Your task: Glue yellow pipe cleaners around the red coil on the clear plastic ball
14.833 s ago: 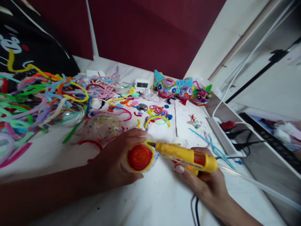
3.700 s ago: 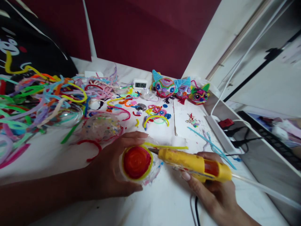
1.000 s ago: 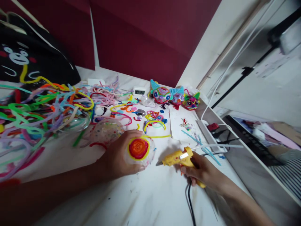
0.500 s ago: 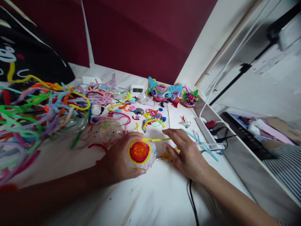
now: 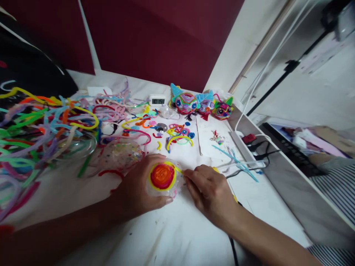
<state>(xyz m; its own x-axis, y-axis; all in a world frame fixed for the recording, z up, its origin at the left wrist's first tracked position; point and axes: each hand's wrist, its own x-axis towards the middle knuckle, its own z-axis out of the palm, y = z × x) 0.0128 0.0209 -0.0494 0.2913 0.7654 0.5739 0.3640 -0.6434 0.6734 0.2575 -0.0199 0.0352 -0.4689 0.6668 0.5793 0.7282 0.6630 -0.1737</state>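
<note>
My left hand is wrapped round a clear plastic ball, its thumb below and fingers above. Facing me on the ball is a coiled pipe-cleaner disc, orange in the middle, then red, with a yellow outer ring. A yellow pipe cleaner runs off the ring's upper right to my right hand, whose fingertips are pinched at its end. Behind and under that hand, yellow parts of a hot glue gun show; most of it is hidden. A black cord trails below the wrist.
Loose pipe cleaners heap on the left. A second clear ball lies beside my left hand. Small coils and scraps, a digital clock and several decorated animal heads stand farther back. A power strip lies right.
My right hand has closed from spread fingers to a pinch and come nearer the ball. The yellow strand's free length now looks shorter, drawn against the ring. The view has shifted slightly.
</note>
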